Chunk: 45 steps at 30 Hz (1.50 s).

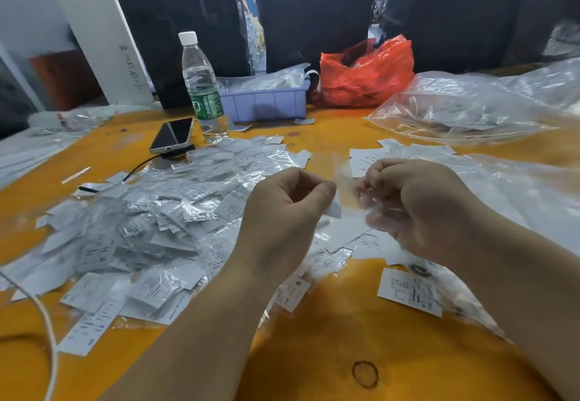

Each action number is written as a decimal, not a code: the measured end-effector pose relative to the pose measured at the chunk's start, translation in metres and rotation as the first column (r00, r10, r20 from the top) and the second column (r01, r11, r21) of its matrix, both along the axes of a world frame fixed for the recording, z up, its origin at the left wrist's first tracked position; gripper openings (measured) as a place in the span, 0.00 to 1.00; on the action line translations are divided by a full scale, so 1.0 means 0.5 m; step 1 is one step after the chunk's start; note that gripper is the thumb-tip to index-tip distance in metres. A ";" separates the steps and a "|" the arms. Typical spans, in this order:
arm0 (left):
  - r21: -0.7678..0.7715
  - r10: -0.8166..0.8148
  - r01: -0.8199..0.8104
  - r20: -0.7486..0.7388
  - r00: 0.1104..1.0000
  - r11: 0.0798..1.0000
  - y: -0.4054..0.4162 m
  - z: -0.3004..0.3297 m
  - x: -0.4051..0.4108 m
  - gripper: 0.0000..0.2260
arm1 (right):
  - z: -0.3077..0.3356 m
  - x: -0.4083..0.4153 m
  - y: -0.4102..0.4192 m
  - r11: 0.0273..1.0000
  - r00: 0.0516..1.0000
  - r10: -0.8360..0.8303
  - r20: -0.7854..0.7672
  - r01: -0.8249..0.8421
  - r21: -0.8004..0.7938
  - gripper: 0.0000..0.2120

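Rubber band [353, 373] sat nearest, on the table [314, 338] below both wrists. Left hand [282, 209] pinched a white label [334, 209] between thumb and forefinger. Right hand [417, 209], fingers curled tight, gripped a clear bag [348, 177] just beside that label, though blur hid its mouth. Label not yet inside, I judged. Left of the left fingers lay a big pile [150, 212] of bagged labels, so plenty was done. Beyond and beneath the right fingers, loose labels [367, 157] waited, so more remained.

White labels [131, 231] (printed black) cover an orange table [314, 338]; red bag [367, 74], lilac tray [266, 102].
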State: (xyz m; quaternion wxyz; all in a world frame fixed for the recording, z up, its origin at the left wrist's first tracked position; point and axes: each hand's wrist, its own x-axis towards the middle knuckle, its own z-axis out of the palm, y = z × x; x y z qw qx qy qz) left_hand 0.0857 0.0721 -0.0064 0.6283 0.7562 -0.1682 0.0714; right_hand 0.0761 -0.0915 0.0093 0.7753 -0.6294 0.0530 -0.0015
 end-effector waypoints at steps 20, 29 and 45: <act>0.050 -0.009 0.008 0.012 1.000 0.999 -0.007 0.004 -0.012 0.09 | 0.007 -0.015 -0.009 0.922 0.930 0.357 0.085 -0.337 -0.192 0.16; 0.049 -0.016 0.016 -0.006 1.000 0.999 -0.002 0.007 -0.007 0.07 | 0.001 -0.008 -0.014 0.960 0.973 0.195 0.123 -0.164 -0.226 0.12; -0.084 0.080 -0.079 0.006 0.997 0.993 0.020 0.022 0.009 0.16 | -0.003 -0.010 -0.013 0.965 0.969 0.144 0.199 -0.093 -0.244 0.06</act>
